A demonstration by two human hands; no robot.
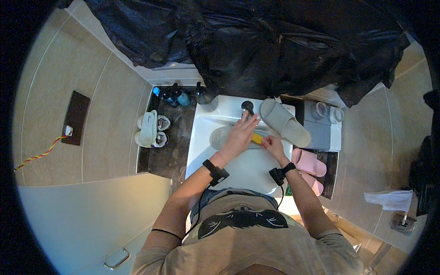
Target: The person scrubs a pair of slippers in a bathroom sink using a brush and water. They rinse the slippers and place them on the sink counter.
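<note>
My left hand (239, 137) reaches over the sink (247, 169), its fingers stretched out just at the dark-topped faucet (247, 108). Whether the fingertips touch the faucet, I cannot tell. In my right hand (274, 146) is a small yellow object (257, 138), pinched between the fingers; its kind does not show. Partly hidden under my left hand, a grey rounded shape (219, 138), perhaps a slipper, lies in the basin. A grey slide slipper (284, 123) rests on the sink's right rim, beside my right hand.
Pink slippers (309, 162) lie on the dark counter at right, below grey-and-white boxes (323, 130). At left stand pale shoes (150, 130), several bottles (176, 97) and a spray bottle (205, 97). Black plastic sheeting (275, 46) hangs behind the sink.
</note>
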